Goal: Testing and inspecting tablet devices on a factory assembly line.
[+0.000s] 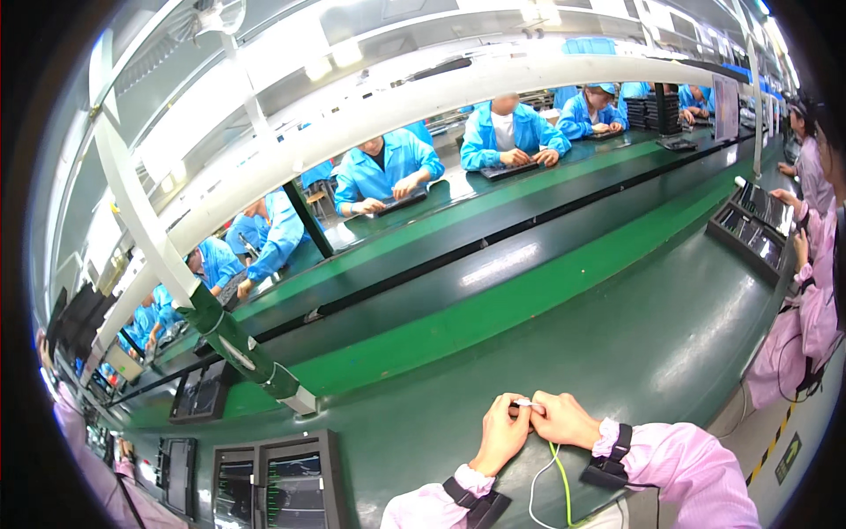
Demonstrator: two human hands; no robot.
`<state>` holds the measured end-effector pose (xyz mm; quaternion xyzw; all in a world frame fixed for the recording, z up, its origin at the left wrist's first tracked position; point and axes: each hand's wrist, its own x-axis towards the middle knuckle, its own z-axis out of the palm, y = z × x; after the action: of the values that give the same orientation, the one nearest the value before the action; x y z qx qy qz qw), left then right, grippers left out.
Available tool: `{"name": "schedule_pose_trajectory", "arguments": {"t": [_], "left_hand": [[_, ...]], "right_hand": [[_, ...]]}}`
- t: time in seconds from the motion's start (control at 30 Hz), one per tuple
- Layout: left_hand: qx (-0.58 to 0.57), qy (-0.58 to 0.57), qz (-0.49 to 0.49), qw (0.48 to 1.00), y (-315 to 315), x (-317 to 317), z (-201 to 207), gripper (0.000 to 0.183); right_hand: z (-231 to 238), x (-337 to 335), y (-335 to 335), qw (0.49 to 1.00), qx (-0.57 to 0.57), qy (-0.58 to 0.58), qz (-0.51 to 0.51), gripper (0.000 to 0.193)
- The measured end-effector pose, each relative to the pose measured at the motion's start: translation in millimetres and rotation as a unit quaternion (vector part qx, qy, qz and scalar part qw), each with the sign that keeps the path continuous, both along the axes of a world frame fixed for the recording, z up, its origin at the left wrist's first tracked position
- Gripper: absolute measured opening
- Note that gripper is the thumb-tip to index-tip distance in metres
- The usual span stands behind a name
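Observation:
My left hand (500,437) and my right hand (567,421) meet above the green bench at lower right, fingertips pinched together. Between them shows a small white piece (523,403); its kind is mostly hidden by the fingers. A thin white cable (534,483) and a green cable (562,480) hang down below the hands toward the lower edge. Whether they join the white piece cannot be made out. Both wrists carry black straps over pink sleeves.
Black trays with dark panels (332,480) stand at lower left. A green-and-white post (251,357) rises from the bench (423,441). Across the conveyor line (493,264), people in blue work. At right, people in pink handle another black tray (736,231).

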<state>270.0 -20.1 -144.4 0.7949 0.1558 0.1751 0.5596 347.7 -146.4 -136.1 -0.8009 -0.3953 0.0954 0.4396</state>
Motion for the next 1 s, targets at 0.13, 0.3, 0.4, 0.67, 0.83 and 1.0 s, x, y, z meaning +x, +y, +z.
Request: {"name": "schedule_pose_trajectory", "arguments": {"t": [0.13,0.3,0.4,0.67,0.83,1.0], "left_hand": [[-0.003,-0.039,0.01,0.999,0.7,-0.7,-4.8,0.016],[0.014,-0.024,0.003,1.0,1.9,0.2,-9.4,0.017],[0.018,-0.009,-0.007,1.0,2.0,-0.2,-6.2,0.017],[-0.025,-0.012,0.013,1.0,0.8,-0.8,-3.1,0.019],[-0.063,-0.063,0.115,0.989,5.2,2.8,-6.8,0.032],[-0.014,-0.069,0.125,0.99,2.3,7.0,-11.3,0.038]], "right_hand": [[1.2,-0.3,1.3,1.0,-0.004,-0.015,0.007,0.018],[0.6,-1.3,-0.6,1.0,0.004,-0.02,0.009,0.017],[0.3,-1.2,-1.1,1.0,0.006,-0.021,0.006,0.016],[0.3,-2.2,-1.3,0.999,0.01,-0.034,0.007,0.016],[15.0,-14.2,-8.4,0.999,0.021,-0.012,-0.027,0.02],[26.1,-41.8,-68.6,0.991,0.078,0.011,-0.105,0.022]]}}
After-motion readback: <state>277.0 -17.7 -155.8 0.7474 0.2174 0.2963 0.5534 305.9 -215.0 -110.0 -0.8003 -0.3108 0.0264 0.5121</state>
